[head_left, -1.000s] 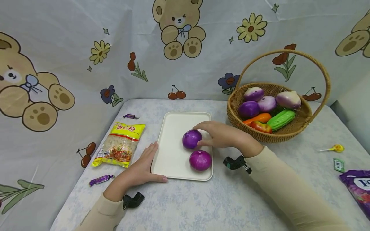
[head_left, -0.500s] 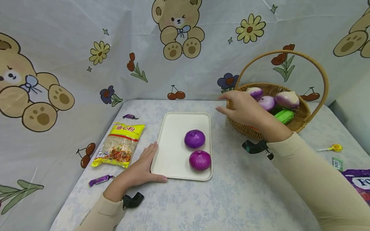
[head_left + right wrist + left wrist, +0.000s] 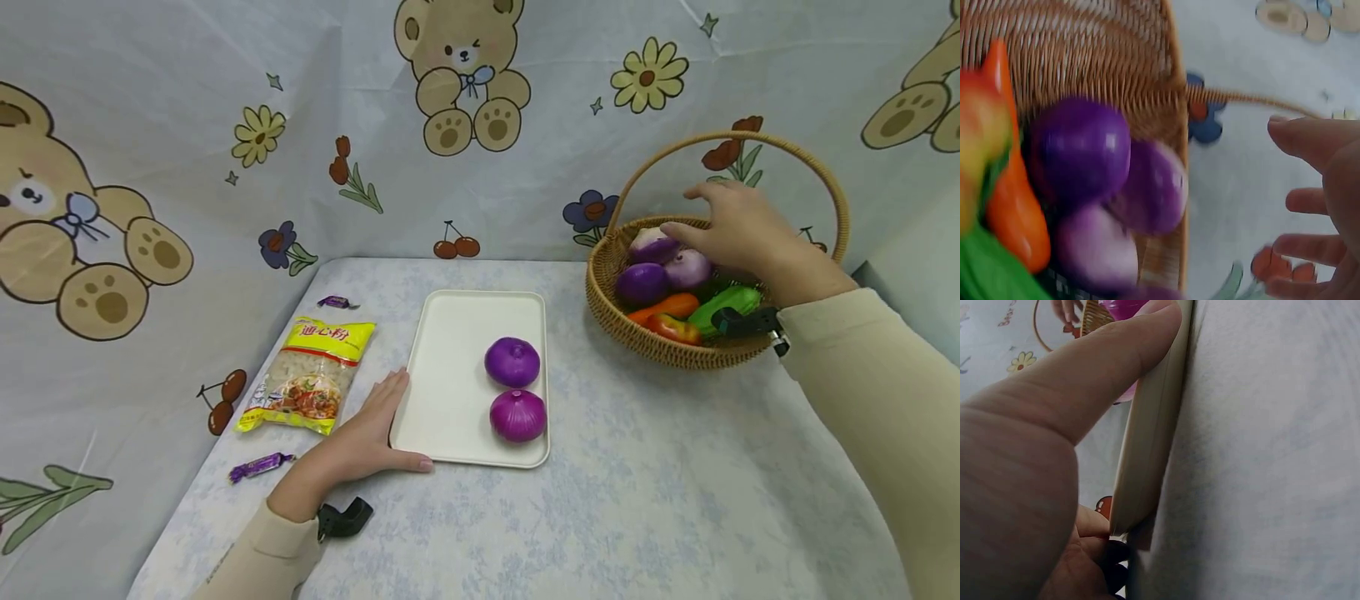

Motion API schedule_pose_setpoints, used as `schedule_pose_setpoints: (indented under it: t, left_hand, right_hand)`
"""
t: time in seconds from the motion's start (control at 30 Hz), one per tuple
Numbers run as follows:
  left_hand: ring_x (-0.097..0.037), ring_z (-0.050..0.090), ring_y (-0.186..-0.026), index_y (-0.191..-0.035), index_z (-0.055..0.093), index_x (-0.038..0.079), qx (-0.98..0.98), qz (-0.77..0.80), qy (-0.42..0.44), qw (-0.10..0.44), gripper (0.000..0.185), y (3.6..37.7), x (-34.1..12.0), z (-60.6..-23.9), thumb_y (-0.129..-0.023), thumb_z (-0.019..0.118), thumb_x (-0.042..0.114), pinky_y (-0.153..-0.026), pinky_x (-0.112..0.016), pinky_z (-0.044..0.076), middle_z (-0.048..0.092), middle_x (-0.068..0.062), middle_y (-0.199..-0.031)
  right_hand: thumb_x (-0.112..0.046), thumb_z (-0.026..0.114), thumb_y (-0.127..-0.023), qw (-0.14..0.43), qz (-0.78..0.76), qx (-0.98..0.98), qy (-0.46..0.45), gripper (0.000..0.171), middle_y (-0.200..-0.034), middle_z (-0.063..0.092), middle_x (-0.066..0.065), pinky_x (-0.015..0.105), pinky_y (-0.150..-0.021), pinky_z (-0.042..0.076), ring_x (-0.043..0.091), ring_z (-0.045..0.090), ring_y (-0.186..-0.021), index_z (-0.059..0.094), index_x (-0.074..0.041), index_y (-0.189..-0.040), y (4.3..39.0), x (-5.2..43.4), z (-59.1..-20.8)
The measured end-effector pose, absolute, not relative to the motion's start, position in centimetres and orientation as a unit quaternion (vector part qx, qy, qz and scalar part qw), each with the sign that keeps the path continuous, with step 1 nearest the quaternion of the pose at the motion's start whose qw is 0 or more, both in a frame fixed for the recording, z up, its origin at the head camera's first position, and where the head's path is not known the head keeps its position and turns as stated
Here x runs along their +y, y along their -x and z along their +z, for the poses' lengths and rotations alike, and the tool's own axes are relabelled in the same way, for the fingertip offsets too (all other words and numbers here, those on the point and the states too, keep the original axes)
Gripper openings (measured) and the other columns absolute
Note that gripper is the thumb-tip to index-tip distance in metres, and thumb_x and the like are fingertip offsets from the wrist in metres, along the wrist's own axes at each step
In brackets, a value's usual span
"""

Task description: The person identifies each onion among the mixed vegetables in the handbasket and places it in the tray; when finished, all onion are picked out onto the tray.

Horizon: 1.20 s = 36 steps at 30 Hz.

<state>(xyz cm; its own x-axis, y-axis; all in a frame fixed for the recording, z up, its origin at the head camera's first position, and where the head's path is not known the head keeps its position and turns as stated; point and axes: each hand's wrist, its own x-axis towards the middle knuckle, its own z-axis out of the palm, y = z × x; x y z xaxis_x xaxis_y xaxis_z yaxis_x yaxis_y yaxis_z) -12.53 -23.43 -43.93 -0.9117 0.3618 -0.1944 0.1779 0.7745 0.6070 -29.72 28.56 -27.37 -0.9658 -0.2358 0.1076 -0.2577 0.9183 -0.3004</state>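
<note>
My left hand (image 3: 367, 437) rests at the near left corner of a white tray (image 3: 442, 358), its fingers along the left edge and its thumb by the front edge. Two purple onions (image 3: 518, 416) stand on the tray's right side, one behind the other. Above the right part of a wicker basket (image 3: 667, 352), my right hand (image 3: 750, 229) hovers under the handle with fingers apart, holding nothing. In the basket lie a dark purple onion (image 3: 1082, 150), several purple-and-white vegetables (image 3: 1154, 187), an orange carrot (image 3: 670, 307), a red-yellow apple (image 3: 675, 328) and a green ridged vegetable (image 3: 723, 310), partly covered by the wrist camera.
Left of the tray lies a yellow bag of pasta (image 3: 311, 371), with a purple-wrapped candy (image 3: 337, 302) behind it and another candy (image 3: 258, 467) in front. A printed cloth (image 3: 495, 200) hangs behind the table.
My right hand has let go of the rear onion and moved right, up over the basket. That onion has shifted slightly right. My left hand has stayed at the tray.
</note>
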Motion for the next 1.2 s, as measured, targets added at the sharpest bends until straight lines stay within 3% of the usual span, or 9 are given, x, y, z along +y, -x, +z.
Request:
schedule_pose_setpoints:
  t: [0.13, 0.23, 0.67, 0.77, 0.87, 1.03, 1.2]
  left_hand:
    - [-0.035, -0.004, -0.158, -0.169, 0.004, 0.005, 0.929, 0.303, -0.147, 0.151, 0.145, 12.5, -23.4, -43.9, -0.071, 0.089, 0.069, -0.124, -0.058, 0.009, 0.000, -0.013, -0.175]
    - [-0.036, -0.004, -0.158, -0.169, 0.004, 0.005, 0.929, 0.303, -0.146, 0.151, 0.145, 12.5, -23.4, -44.0, -0.071, 0.088, 0.071, -0.124, -0.058, 0.009, 0.000, -0.013, -0.175]
    - [-0.034, -0.004, -0.158, -0.169, 0.004, 0.005, 0.929, 0.304, -0.149, 0.148, 0.146, 12.5, -23.5, -44.1, -0.070, 0.087, 0.072, -0.124, -0.058, 0.008, 0.000, -0.012, -0.175]
    - [-0.035, -0.004, -0.158, -0.169, 0.004, 0.006, 0.930, 0.302, -0.147, 0.149, 0.146, 12.5, -23.5, -44.1, -0.070, 0.087, 0.072, -0.124, -0.058, 0.009, 0.000, -0.012, -0.175]
    - [-0.035, -0.004, -0.158, -0.169, 0.004, 0.006, 0.930, 0.301, -0.148, 0.148, 0.146, 12.5, -23.5, -44.2, -0.070, 0.087, 0.073, -0.124, -0.058, 0.009, 0.000, -0.012, -0.175]
    - [-0.035, -0.004, -0.158, -0.169, 0.003, 0.007, 0.930, 0.303, -0.147, 0.147, 0.146, 12.5, -23.5, -44.2, -0.070, 0.087, 0.073, -0.124, -0.058, 0.009, 0.000, -0.012, -0.175]
    - [-0.035, -0.003, -0.158, -0.170, 0.004, 0.007, 0.931, 0.302, -0.147, 0.146, 0.147, 12.5, -23.5, -44.2, -0.069, 0.087, 0.074, -0.124, -0.058, 0.009, 0.000, -0.012, -0.175]
  right_hand:
    - [-0.063, 0.048, -0.105, 0.013, 0.168, -0.982, -0.086, 0.096, -0.158, 0.023, 0.045, 0.072, -0.117, 0.013, 0.063, 0.018, -0.145, 0.026, 0.014, -0.159, 30.2, 30.6, -27.4]
    - [-0.065, 0.044, -0.105, 0.002, 0.169, -0.983, -0.073, 0.100, -0.157, 0.021, 0.046, 0.073, -0.117, 0.013, 0.065, 0.016, -0.144, 0.020, 0.015, -0.160, 30.4, 31.4, -27.4]
    - [-0.070, 0.047, -0.102, -0.070, 0.128, -0.987, -0.063, 0.109, -0.149, 0.023, 0.053, 0.081, -0.108, 0.021, 0.070, 0.021, -0.136, 0.015, 0.016, -0.159, 30.5, 32.6, -28.8]
    - [-0.064, 0.051, -0.104, -0.080, 0.122, -0.987, -0.074, 0.102, -0.146, 0.028, 0.053, 0.080, -0.108, 0.023, 0.069, 0.025, -0.134, 0.020, 0.019, -0.156, 30.6, 32.8, -29.4]
    - [-0.047, 0.060, -0.106, -0.077, 0.114, -0.985, -0.100, 0.085, -0.138, 0.040, 0.051, 0.078, -0.107, 0.029, 0.066, 0.037, -0.128, 0.032, 0.021, -0.150, 30.5, 33.1, -30.1]
    - [-0.019, 0.073, -0.099, -0.052, 0.092, -0.986, -0.132, 0.054, -0.121, 0.057, 0.044, 0.073, -0.102, 0.039, 0.057, 0.054, -0.111, 0.053, 0.020, -0.131, 30.4, 33.4, -31.1]
    - [-0.006, 0.067, -0.096, -0.033, 0.088, -0.986, -0.136, 0.039, -0.118, 0.061, 0.041, 0.071, -0.099, 0.042, 0.054, 0.057, -0.105, 0.059, 0.017, -0.127, 30.1, 33.4, -31.3]
